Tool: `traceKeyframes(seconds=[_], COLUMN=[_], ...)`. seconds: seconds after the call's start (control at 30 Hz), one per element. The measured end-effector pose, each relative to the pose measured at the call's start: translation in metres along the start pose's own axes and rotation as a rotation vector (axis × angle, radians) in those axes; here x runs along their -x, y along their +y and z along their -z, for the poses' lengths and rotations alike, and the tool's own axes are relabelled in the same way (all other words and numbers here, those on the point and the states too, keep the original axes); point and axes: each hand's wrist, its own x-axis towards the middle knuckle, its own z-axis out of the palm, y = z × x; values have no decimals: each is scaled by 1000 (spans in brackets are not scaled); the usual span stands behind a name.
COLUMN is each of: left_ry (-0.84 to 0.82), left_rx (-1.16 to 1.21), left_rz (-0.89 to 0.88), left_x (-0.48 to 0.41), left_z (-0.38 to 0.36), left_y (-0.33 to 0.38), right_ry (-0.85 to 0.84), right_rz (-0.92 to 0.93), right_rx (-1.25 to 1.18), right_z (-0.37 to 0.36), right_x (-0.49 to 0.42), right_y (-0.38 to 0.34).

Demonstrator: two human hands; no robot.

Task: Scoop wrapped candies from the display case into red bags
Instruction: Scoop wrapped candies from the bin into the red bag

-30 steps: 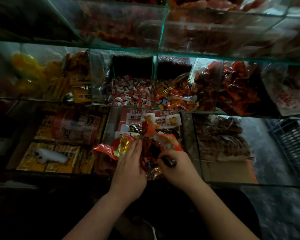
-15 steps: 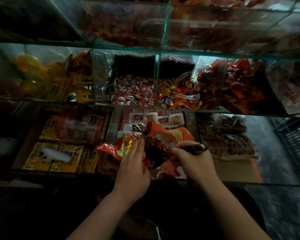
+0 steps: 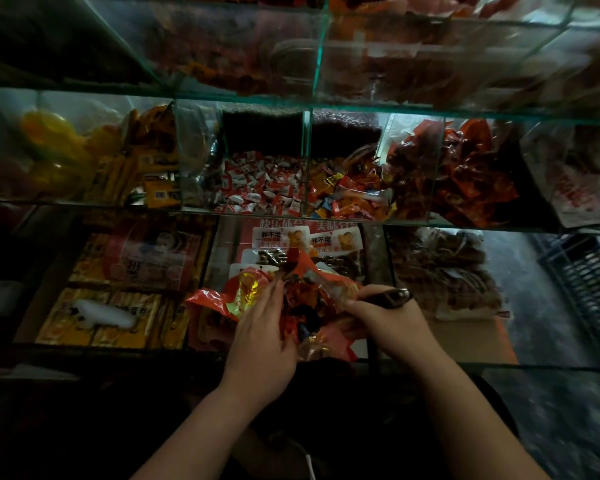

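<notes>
The red bag [image 3: 333, 289] sits crumpled and open at the near centre of the scene, in front of the lowest shelf of the glass display case [image 3: 312, 109]. Wrapped candies [image 3: 302, 317] show inside its mouth. The left hand [image 3: 260, 341] lies against the bag's left side with its fingers straight and close together; whether the thumb pinches the edge cannot be told. The right hand [image 3: 385, 320] curls round a dark handle [image 3: 394, 295] at the bag's right edge. The rest of that tool is hidden in the bag.

Just beyond the bag lie white-labelled packets [image 3: 281, 237]. Yellow packets [image 3: 101, 317] fill the compartment to the left. On the shelf above, farther away, red-and-white candies [image 3: 260, 188] fill one compartment and orange mixed candies [image 3: 347, 195] the next one to the right. Crinkled red packets [image 3: 465, 174] lie farther right.
</notes>
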Motion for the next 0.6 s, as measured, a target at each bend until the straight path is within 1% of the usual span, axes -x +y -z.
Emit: traceKeyframes(seconds=[0.17,0.27,0.37,0.5,0.6], left_ry=[12,33,51,57,103], left_rx=[42,53,70,137,158], left_rz=[-5,-8,-21,-45,-1], left_x=[-1,-1,-1,-5,-4], left_z=[5,5,3,6,8], left_y=[-3,-3,-4,0,3], right_ry=[131,186,202,197,190], right_rz=[-21,-50,-88,-86,-52], right_rx=[-280,-372,-438,-495,-532], right_z=[21,31,35,44,51], right_x=[-2,-1,3,11,22], right_y=[-8,-4,0,3,-1])
